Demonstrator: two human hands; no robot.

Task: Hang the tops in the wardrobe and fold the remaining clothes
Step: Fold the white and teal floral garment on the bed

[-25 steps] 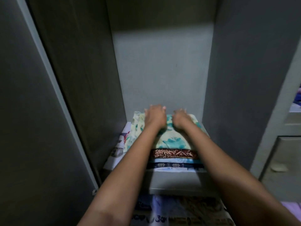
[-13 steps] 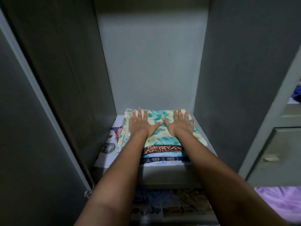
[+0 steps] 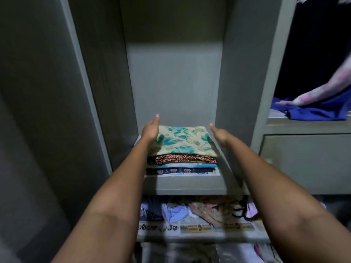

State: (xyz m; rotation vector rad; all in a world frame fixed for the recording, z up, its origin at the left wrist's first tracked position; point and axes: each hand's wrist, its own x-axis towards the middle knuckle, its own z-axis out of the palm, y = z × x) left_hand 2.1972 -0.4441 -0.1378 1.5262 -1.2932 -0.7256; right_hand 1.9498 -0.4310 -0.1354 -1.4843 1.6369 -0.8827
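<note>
Flanking the folded stack (image 3: 182,149) at centre frame, flat open hands, left (image 3: 151,130) and right (image 3: 220,134), risk nudging the floral top piece askew.

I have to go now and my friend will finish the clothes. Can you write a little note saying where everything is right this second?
Left hand: open, at the left edge of the folded pile.
Right hand: open, at the pile's right edge, holding nothing.
Done: four folded pieces stacked on the middle shelf, floral piece on top.
Left: loose crumpled clothes on the shelf below look unfolded; a blue garment lies in the compartment to the right. No hung tops can be made out.
</note>
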